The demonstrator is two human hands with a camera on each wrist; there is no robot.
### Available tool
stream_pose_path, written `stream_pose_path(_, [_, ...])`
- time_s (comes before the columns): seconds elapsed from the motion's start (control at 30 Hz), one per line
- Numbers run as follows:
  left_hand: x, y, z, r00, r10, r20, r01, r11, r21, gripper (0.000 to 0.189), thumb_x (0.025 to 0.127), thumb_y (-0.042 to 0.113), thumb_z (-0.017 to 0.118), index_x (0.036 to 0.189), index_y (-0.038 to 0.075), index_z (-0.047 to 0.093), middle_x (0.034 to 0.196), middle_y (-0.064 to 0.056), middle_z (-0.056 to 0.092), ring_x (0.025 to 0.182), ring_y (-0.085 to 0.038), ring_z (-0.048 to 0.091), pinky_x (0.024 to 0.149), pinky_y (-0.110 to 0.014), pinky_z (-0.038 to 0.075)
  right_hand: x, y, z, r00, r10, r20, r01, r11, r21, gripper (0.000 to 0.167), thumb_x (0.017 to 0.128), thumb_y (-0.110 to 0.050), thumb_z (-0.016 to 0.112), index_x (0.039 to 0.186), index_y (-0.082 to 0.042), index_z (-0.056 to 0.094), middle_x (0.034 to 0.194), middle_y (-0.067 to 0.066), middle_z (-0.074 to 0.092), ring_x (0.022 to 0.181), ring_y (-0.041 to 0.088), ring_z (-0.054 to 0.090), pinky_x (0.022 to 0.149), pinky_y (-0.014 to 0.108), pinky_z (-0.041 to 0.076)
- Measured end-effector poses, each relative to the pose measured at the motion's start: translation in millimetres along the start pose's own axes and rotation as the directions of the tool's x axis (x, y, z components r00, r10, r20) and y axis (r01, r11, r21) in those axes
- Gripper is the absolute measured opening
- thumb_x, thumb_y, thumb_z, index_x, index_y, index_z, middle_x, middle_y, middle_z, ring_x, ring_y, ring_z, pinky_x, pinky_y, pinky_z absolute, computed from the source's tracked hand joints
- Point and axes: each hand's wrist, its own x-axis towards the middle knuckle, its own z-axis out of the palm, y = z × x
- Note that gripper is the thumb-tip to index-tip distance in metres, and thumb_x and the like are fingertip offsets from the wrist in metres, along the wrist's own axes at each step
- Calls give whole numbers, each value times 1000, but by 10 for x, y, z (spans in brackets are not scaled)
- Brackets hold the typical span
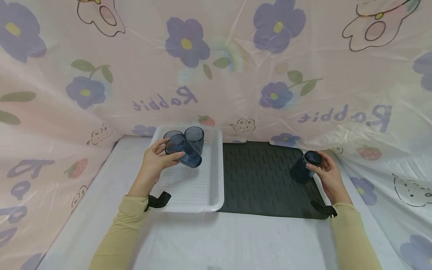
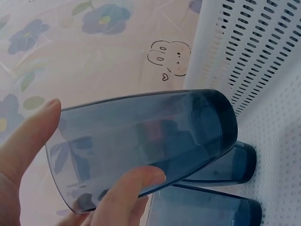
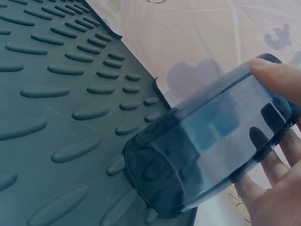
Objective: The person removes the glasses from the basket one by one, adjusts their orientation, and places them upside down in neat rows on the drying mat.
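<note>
In the head view, my left hand (image 1: pixel 156 159) grips a clear blue tumbler (image 1: pixel 189 155) over the white basket (image 1: pixel 218 180). That tumbler is tilted, its open rim near the fingers and its thick dark base pointing away, as the left wrist view shows. Two similar tumblers, a right one (image 1: pixel 195 137) and a partly hidden left one (image 1: pixel 170 133), are in the basket behind it. On the right, my right hand (image 1: pixel 329 176) holds another blue tumbler (image 3: pixel 211 136) between thumb and fingers. It leans over the dark ribbed mat (image 1: pixel 260 180), its lower end right at the mat's surface.
The basket has raised, perforated walls and stands against the mat's left side. Both are on a white table (image 1: pixel 236 240). A printed curtain (image 1: pixel 229 86) hangs close behind and along both sides. Each wrist wears a black strap.
</note>
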Motion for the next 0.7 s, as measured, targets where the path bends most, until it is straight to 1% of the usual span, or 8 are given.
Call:
stream_pose_path(0.1, [11,-1,14,1000,0,-10,0,1000,-27,88,75,-2,80,148,10,33,156,-17,13,102,-23,63,86,-41,54,4,-1,2,1000,8,-2,-8,1000,0,60,89,10,60,140,-17,44,140,3,42,118,6,45,89,11,43])
stream_pose_path(0.37, [33,-8,62,1000,-12,-17,10,997,-78,88,74,-3,80,148,10,33,155,-17,13,99,-24,65,86,-42,54,31,-3,-3,1000,-2,-6,2,1000,22,60,88,12,61,139,-17,45,135,0,47,115,5,49,87,10,45])
stream_pose_path(0.47, [33,-11,78,1000,-16,-25,13,996,-92,89,74,-2,80,148,10,32,156,-17,12,101,-25,65,85,-41,55,35,-1,-3,1000,0,-13,0,1000,31,60,88,13,61,137,-17,46,134,-1,48,114,4,49,87,10,45])
stream_pose_path(0.57, [26,-15,92,999,-16,-36,12,995,-103,88,76,-1,80,149,10,31,155,-16,15,103,-25,64,85,-41,55,37,5,-4,1000,-1,-20,2,999,40,59,87,14,61,135,-17,47,131,-1,49,113,4,51,87,10,45])
stream_pose_path(0.7, [22,-27,110,999,-7,-52,-1,990,-142,84,78,-1,78,147,10,33,152,-15,24,106,-26,62,86,-42,55,38,15,-4,1000,-5,-19,6,999,45,59,87,15,60,135,-17,47,131,-2,49,112,3,51,87,10,45])
